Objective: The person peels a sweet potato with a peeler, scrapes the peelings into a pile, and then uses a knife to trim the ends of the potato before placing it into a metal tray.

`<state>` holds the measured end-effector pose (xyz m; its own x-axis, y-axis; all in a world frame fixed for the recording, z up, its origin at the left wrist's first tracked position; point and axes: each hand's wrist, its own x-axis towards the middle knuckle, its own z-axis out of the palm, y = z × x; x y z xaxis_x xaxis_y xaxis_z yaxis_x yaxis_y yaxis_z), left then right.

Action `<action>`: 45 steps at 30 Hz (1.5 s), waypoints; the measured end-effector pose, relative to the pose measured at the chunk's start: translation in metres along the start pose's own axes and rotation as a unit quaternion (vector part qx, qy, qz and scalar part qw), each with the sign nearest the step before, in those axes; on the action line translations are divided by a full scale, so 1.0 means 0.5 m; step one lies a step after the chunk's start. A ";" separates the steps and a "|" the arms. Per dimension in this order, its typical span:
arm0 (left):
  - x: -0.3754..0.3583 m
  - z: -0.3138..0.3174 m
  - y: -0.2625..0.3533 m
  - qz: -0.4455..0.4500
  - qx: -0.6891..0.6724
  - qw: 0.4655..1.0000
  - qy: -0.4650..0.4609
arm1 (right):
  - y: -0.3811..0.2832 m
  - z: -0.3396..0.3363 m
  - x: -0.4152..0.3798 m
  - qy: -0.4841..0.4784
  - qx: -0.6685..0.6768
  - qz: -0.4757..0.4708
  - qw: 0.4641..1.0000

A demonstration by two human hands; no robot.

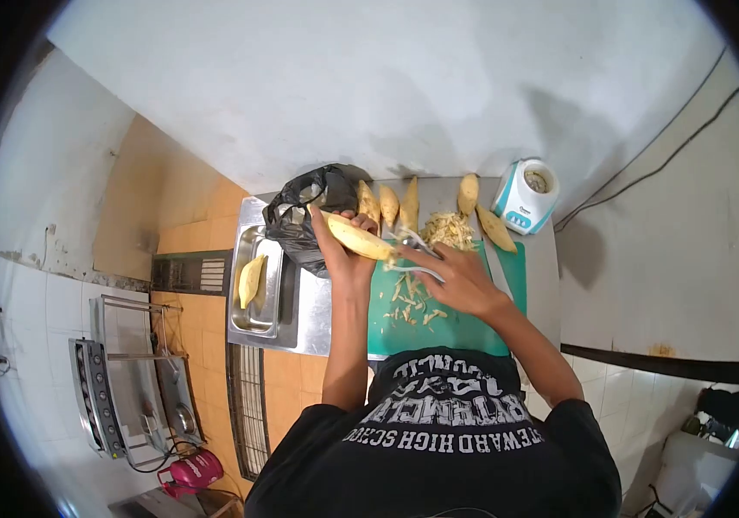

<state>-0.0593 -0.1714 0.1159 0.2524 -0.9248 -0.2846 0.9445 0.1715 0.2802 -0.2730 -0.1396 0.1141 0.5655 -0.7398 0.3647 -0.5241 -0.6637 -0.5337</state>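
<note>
Banana point(361, 240) gripped in closed left hand point(343, 255); right hand point(456, 278) closed on peeler point(412, 259), touching banana

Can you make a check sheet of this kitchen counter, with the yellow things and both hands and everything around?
Surface: steel counter, green cutting board.
Job's things: yellow tuber in left hand; right hand on a peeler.
Clutter: peelings, peeled pieces, black bag, blender base, one piece in the sink.
Hands: both busy.
Cables: two on the wall.
Surroundings: stove, red gas cylinder.
</note>
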 end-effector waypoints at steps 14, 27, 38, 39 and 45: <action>0.003 -0.032 -0.006 -0.026 -0.006 0.997 0.068 | 0.011 -0.012 -0.003 0.003 -0.059 -0.042 0.997; 0.005 -0.049 -0.017 0.022 0.050 0.991 0.122 | -0.006 -0.015 0.016 0.021 -0.068 -0.029 0.997; 0.041 -0.090 -0.024 0.080 0.022 0.989 0.123 | 0.064 0.000 -0.039 0.015 -0.062 0.059 0.996; 0.055 -0.095 -0.040 0.081 0.036 0.984 0.152 | 0.055 0.000 -0.029 0.043 -0.046 0.036 0.997; 0.074 -0.130 -0.138 0.200 0.212 0.937 0.192 | 0.030 0.037 -0.041 0.045 0.000 0.022 0.999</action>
<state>-0.1015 -0.1953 0.0265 0.7026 -0.6110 -0.3647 0.6101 0.2535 0.7507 -0.2805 -0.1323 0.0846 0.4821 -0.7752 0.4083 -0.5475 -0.6303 -0.5504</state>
